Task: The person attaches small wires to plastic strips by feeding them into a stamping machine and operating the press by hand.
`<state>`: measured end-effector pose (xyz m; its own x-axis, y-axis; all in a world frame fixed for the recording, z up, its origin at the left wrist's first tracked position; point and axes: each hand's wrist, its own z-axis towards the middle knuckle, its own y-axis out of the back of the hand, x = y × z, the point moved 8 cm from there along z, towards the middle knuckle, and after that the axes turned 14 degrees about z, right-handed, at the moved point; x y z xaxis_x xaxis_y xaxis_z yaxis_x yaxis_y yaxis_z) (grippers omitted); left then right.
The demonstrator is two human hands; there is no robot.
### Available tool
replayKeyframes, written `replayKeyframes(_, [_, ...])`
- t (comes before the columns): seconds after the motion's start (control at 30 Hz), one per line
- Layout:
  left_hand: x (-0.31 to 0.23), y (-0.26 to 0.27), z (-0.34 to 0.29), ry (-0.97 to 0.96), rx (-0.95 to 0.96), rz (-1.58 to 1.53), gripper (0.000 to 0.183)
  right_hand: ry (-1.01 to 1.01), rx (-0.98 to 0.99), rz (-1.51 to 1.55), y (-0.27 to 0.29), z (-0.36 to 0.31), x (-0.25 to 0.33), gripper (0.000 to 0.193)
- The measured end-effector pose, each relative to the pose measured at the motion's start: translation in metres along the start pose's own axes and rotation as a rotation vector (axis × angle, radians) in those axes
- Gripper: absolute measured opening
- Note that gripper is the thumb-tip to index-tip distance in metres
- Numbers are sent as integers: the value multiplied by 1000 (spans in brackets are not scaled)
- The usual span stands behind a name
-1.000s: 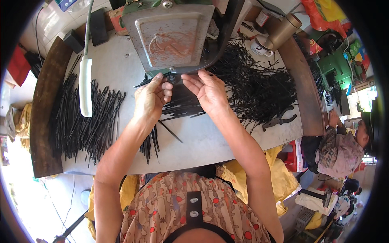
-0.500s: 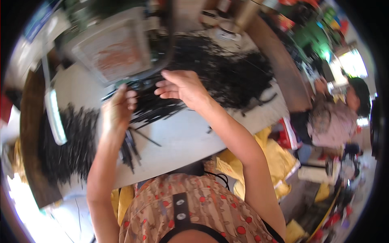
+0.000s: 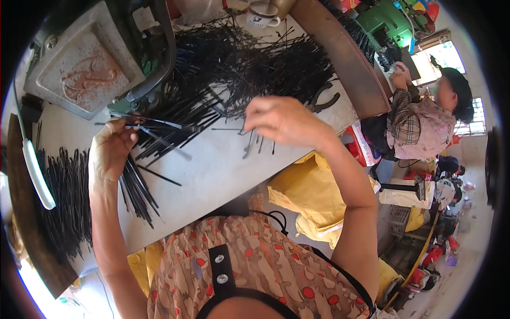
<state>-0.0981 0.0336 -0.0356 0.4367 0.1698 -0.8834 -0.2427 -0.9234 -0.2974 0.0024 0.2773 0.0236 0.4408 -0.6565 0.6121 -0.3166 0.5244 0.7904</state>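
Note:
At the front of the machine, my left hand (image 3: 110, 151) is closed, its thumb and fingertips pinching a few thin black rods (image 3: 170, 124) that fan out to the right. My right hand (image 3: 287, 121) is curled over the table farther right, its fingertips closed on several slim dark rods (image 3: 258, 142) that hang below it; their ends are slightly blurred. Between the hands lies a loose bundle of straight black rods (image 3: 194, 122). Behind my right hand spreads a large tangled heap of similar rods (image 3: 249, 64).
A green machine with a grey metal cover (image 3: 48, 80) stands at the far left. Rows of black rods (image 3: 66, 196) lie below a white lamp (image 3: 38, 178). Pliers (image 3: 332, 102) and a lidded mug (image 3: 260, 20) sit by the wooden table rim (image 3: 345, 58). Another person (image 3: 425, 117) sits at right.
My hands, close together by the machine before, are now apart. My right hand has moved rightward and closed on dark rods. The whole view has shifted and sharpened.

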Motion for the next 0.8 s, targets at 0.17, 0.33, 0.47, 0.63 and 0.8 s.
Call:
replayKeyframes(0.17, [3,4,-1,-10,52,-16,9,-31,138,-277,-41,0,18,13])
replayKeyframes(0.33, [7,-1,-11,40,-48,2,8,178,-12,-377,-51,11,30,11])
replayKeyframes(0.47, [1,-3,-19,-37,-87,178,12,487,-338,-390,-50,33,74,11])
replayKeyframes(0.63, [2,8,-27,-43,-142,264,14,605,-409,-431,-53,64,113,18])
replayKeyframes(0.8, [-4,-1,-32,-79,-141,344,28,197,-405,-82,-40,97,69,15])
